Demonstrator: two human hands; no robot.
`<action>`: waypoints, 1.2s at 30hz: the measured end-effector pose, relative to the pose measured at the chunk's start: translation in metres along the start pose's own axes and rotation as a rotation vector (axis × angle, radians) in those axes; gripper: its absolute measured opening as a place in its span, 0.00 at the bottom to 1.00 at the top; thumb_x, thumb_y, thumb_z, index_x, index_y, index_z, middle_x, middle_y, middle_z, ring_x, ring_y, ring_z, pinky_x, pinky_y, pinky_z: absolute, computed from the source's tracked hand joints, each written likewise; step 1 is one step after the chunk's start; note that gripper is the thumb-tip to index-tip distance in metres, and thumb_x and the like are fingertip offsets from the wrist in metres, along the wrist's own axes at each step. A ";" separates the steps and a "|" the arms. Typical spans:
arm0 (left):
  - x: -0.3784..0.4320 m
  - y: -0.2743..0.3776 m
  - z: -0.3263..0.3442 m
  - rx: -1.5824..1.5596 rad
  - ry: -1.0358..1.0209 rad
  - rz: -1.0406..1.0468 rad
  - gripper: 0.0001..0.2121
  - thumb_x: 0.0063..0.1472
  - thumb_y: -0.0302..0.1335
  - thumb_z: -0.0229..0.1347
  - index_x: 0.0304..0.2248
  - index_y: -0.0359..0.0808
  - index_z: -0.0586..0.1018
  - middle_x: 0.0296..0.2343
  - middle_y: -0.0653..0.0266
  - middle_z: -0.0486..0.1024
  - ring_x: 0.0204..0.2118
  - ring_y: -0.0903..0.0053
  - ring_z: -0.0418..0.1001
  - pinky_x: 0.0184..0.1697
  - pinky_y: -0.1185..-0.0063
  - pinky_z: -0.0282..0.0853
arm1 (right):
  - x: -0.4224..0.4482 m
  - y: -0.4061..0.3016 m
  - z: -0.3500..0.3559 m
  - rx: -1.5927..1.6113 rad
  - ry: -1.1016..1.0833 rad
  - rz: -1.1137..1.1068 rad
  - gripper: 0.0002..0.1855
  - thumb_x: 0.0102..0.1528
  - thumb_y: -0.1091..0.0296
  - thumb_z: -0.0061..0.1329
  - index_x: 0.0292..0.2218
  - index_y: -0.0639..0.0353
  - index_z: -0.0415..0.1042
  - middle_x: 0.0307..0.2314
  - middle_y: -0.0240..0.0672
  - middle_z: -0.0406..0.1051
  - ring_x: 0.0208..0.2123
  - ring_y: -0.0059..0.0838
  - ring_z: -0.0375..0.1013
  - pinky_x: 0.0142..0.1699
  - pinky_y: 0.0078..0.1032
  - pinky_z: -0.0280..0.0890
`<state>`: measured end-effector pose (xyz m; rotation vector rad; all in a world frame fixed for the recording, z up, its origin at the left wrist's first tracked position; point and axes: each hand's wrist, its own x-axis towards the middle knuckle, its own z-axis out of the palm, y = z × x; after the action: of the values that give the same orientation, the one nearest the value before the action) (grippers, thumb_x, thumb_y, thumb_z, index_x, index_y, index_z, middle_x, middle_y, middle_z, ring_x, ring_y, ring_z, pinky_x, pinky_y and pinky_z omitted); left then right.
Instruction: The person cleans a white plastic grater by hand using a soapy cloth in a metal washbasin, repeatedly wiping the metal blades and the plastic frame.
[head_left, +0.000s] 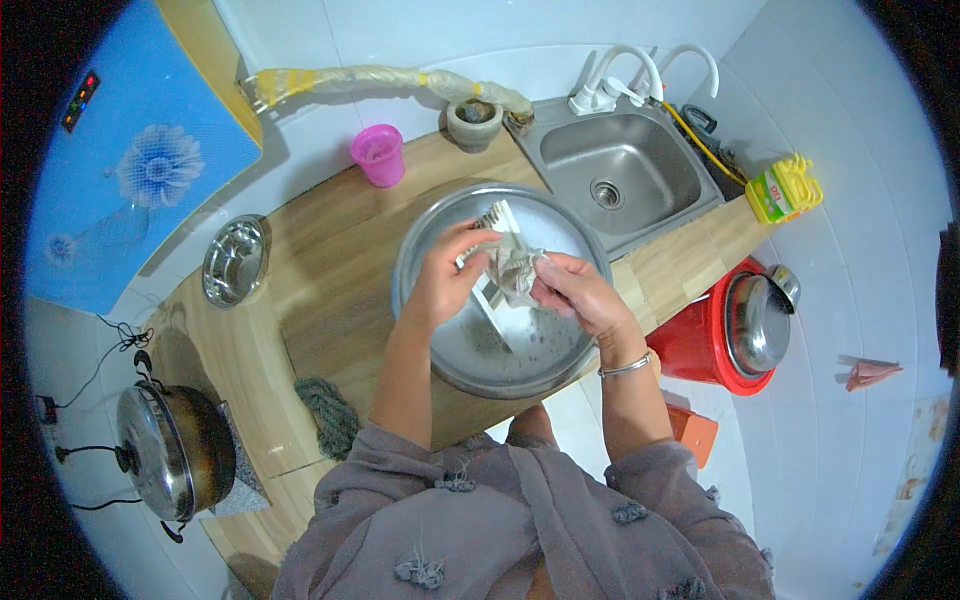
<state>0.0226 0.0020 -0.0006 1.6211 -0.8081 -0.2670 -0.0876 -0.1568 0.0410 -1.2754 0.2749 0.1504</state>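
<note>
In front of me is a wide round metal basin (551, 349) on the wood-look counter (337, 247). My right hand (574, 289) pinches a crumpled whitish piece of cloth or paper (514, 276) over the basin. Curved around the other side of this piece is my left hand (448, 281), thumb and fingers a little apart. Whether it grips anything is unclear. Just beyond its fingertips shows a white ribbed object (506, 217), partly hidden. A white strip-like part (491, 319) slants below the crumpled piece, and dark specks dot the basin floor.
Right of the basin sits a steel sink (622, 176) with a white faucet (600, 94). A pink cup (379, 155) and stone mortar (475, 127) stand behind. Leftward are a metal bowl (234, 261), dark scouring cloth (328, 416) and lidded pot (176, 450). A red bucket (694, 334) stands at right.
</note>
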 end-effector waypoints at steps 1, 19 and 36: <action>0.000 0.001 0.001 -0.002 0.001 0.001 0.12 0.47 0.17 0.50 0.34 0.36 0.73 0.41 0.55 0.65 0.47 0.71 0.60 0.47 0.79 0.55 | 0.002 -0.003 -0.001 -0.055 0.002 0.027 0.14 0.52 0.56 0.40 0.23 0.55 0.67 0.18 0.20 0.63 0.19 0.08 0.57 0.22 0.07 0.50; -0.001 -0.008 0.003 -0.106 0.062 -0.035 0.08 0.48 0.19 0.52 0.31 0.35 0.76 0.41 0.54 0.64 0.37 0.77 0.67 0.38 0.82 0.62 | 0.020 0.007 0.012 -0.362 -0.003 0.029 0.07 0.51 0.75 0.38 0.34 0.62 0.64 0.26 0.31 0.68 0.25 0.17 0.65 0.24 0.14 0.58; -0.004 -0.007 -0.003 -0.082 -0.050 0.025 0.07 0.50 0.21 0.52 0.31 0.36 0.76 0.42 0.57 0.63 0.41 0.75 0.65 0.41 0.82 0.60 | 0.009 0.015 0.021 -0.711 0.360 -0.311 0.14 0.46 0.75 0.41 0.37 0.63 0.65 0.25 0.50 0.68 0.29 0.46 0.69 0.33 0.31 0.63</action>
<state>0.0240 0.0070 -0.0079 1.5316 -0.8439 -0.3200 -0.0805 -0.1325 0.0306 -2.0372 0.3408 -0.2784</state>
